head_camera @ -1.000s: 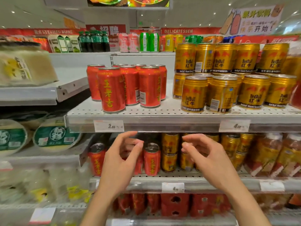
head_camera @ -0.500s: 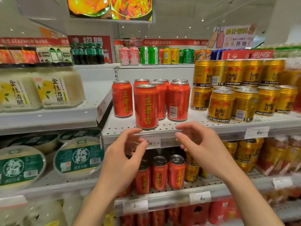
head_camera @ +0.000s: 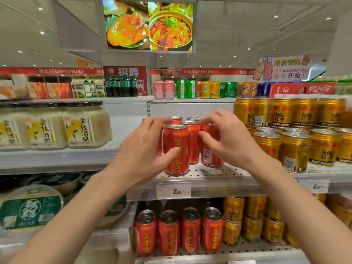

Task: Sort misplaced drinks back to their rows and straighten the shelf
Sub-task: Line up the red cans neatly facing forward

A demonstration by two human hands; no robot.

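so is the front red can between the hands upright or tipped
Upright: the front red can stands on its base on the perforated shelf, silver top level.
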